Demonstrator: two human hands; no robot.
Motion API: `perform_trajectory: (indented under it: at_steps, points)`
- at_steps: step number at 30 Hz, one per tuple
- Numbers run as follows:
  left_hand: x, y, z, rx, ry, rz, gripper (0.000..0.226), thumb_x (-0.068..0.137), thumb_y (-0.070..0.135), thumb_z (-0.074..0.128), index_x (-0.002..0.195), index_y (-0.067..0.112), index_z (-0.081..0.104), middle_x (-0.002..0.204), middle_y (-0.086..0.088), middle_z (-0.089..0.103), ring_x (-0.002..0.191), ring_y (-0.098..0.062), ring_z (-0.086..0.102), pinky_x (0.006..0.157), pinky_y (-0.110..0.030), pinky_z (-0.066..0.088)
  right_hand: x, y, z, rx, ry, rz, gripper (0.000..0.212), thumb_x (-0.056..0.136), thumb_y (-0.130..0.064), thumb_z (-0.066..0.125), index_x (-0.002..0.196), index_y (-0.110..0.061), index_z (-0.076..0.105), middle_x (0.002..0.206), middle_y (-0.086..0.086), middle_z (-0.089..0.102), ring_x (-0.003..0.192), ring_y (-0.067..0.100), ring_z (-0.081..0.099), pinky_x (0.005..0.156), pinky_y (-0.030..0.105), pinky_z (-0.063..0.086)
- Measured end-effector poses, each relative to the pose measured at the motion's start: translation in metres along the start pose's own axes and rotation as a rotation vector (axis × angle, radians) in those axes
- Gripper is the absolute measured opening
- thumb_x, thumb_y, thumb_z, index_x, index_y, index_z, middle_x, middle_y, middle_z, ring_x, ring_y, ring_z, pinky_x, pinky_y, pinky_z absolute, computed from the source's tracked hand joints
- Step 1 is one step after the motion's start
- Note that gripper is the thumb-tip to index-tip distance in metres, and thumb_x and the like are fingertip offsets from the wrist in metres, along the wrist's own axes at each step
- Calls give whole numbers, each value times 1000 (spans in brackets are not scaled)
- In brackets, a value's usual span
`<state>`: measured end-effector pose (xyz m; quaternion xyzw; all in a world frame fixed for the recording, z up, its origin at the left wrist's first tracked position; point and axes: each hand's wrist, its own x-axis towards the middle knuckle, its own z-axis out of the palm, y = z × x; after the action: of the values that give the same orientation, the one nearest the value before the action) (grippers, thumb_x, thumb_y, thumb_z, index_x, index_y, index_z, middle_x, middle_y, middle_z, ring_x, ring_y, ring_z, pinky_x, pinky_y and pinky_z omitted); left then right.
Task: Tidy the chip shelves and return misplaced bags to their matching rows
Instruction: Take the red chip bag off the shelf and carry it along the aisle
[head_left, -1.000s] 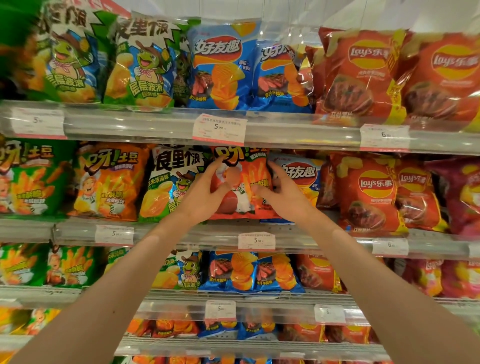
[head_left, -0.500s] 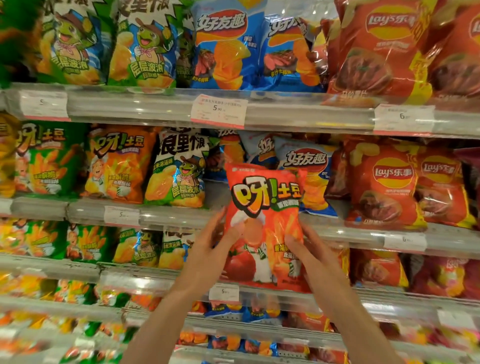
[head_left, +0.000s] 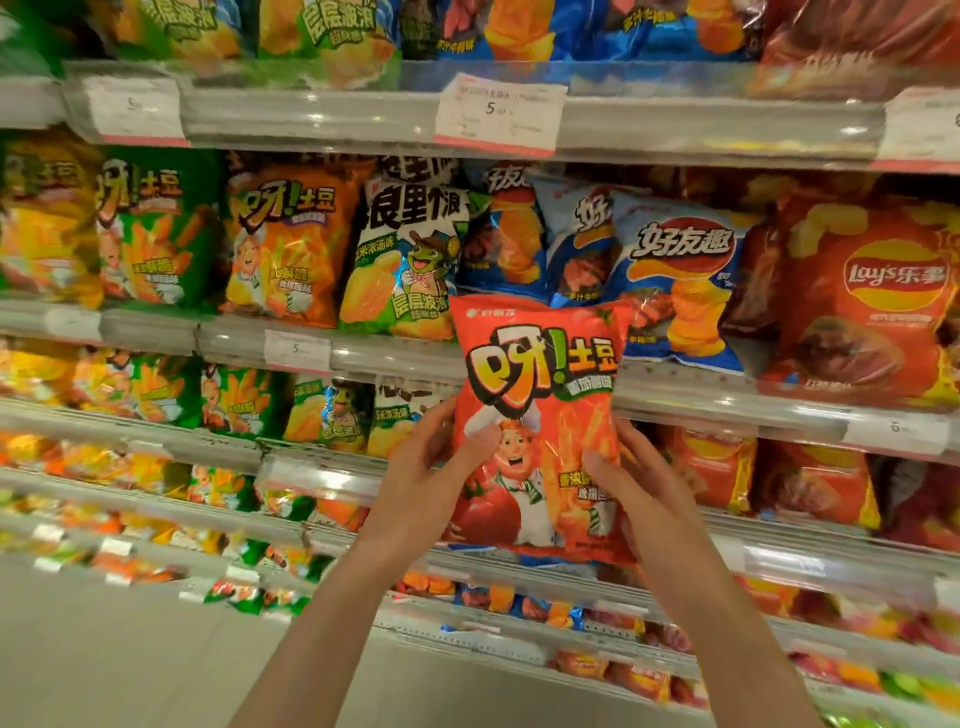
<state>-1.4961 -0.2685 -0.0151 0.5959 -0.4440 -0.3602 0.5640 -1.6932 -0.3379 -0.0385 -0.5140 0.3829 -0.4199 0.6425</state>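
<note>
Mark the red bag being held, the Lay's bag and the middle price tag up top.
red bag (head_left: 540, 364): head view, yellow logo.
Lay's bag (head_left: 893, 275): head view, round logo.
price tag (head_left: 500, 115): head view, white face.

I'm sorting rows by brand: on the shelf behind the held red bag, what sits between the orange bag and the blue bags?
In the head view, one white-and-green frog-mascot bag stands between the orange bag and the blue bags.

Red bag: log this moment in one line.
red bag | held off shelf | left hand + right hand gripping | not yet placed
</note>
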Motion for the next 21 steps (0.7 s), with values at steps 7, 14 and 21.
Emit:
perform_trajectory:
  at_steps: [7, 14, 21]
  points:
    - [-2, -5, -106, -39, 87, 59, 37, 82, 57, 70, 117, 57, 59, 109, 19, 76, 102, 1, 71, 82, -19, 56, 9, -7, 110, -43, -83, -52, 43, 84, -33, 72, 122, -49, 63, 116, -14, 75, 109, 15, 73, 95, 49, 57]
    - [-24, -11, -296, -42, 338, 83, 36, 77, 58, 71, 110, 61, 57, 101, 26, 75, 96, 5, 72, 79, -21, 59, 35, 13, 306, -45, -310, -38, 56, 74, -40, 78, 125, -51, 58, 116, -9, 76, 105, 21, 74, 89, 55, 59]
    - [-61, -30, -454, -56, 630, 71, 31, 78, 49, 70, 107, 56, 61, 93, 30, 76, 90, 9, 72, 70, -10, 54, 59, 52, 491, -78, -608, 32, 58, 69, -43, 80, 122, -46, 57, 108, -10, 78, 101, 19, 76, 88, 49, 60]
